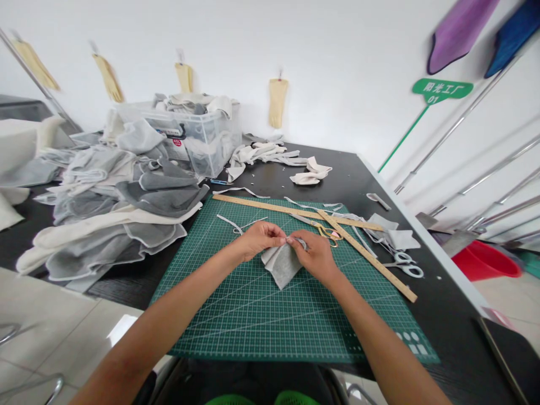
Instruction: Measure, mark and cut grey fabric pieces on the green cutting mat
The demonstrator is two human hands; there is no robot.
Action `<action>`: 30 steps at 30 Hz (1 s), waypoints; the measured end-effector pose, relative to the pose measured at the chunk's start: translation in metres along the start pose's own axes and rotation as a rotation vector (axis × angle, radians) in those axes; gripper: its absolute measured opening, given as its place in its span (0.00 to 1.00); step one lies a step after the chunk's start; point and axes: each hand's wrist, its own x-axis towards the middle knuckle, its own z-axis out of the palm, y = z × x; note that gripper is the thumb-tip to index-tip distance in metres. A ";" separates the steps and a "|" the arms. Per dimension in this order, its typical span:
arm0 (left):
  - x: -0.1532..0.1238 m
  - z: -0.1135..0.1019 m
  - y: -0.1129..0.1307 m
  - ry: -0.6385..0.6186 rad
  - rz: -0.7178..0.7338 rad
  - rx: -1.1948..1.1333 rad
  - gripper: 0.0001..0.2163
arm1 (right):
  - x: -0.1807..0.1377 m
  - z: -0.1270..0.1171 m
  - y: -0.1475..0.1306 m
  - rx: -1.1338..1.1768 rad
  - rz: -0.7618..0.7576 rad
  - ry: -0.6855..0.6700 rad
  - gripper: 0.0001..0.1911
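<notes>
Between my two hands hangs a small piece of grey fabric (283, 264), its top edge pinched and its lower corner pointing down over the green cutting mat (253, 326). My left hand (264, 239) is closed, thumb and forefinger pressed together at the upper edge of the cloth. Fingers of my right hand (310, 250) also grip that edge, just beside the left fingertips. Gold-handled scissors (327, 232) lie behind my right hand, partly hidden by it. Thin fabric strips (236, 225) rest on the mat beyond my left hand.
Two wooden rulers (371, 256) (261, 205) cross on the mat. White-handled scissors (407, 264) lie at the right among fabric scraps (403, 239). A tall heap of grey and cream fabric (126, 197) stands left, before a clear plastic bin (206, 140). A red basin (485, 261) is off the table's right edge.
</notes>
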 end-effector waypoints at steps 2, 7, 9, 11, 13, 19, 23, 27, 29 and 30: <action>-0.001 0.001 0.000 -0.002 -0.024 -0.026 0.18 | 0.000 0.002 0.003 0.018 -0.014 0.012 0.10; -0.002 0.002 0.000 -0.042 -0.116 -0.126 0.21 | -0.002 0.005 0.009 0.067 -0.015 0.058 0.09; -0.003 0.002 0.001 -0.068 -0.134 -0.155 0.21 | -0.002 0.005 0.009 0.097 -0.028 0.059 0.08; -0.003 0.002 0.001 -0.071 -0.142 -0.168 0.21 | -0.001 0.004 0.008 0.128 -0.033 0.051 0.08; -0.004 0.004 0.001 -0.058 -0.133 -0.166 0.21 | -0.001 0.004 0.006 0.149 -0.026 0.045 0.08; -0.001 0.009 -0.007 -0.014 -0.068 -0.110 0.23 | 0.000 0.005 0.007 0.188 -0.036 0.079 0.08; 0.001 0.011 -0.010 0.040 0.005 -0.073 0.23 | 0.000 0.006 0.007 0.205 -0.031 0.106 0.06; 0.000 0.013 -0.010 0.065 0.010 -0.079 0.23 | 0.000 0.006 0.005 0.217 -0.038 0.091 0.07; 0.000 0.014 -0.010 0.070 0.015 -0.076 0.23 | 0.000 0.006 0.005 0.218 -0.042 0.102 0.07; -0.001 0.014 -0.011 0.073 0.020 -0.072 0.23 | 0.000 0.006 0.005 0.216 -0.041 0.107 0.07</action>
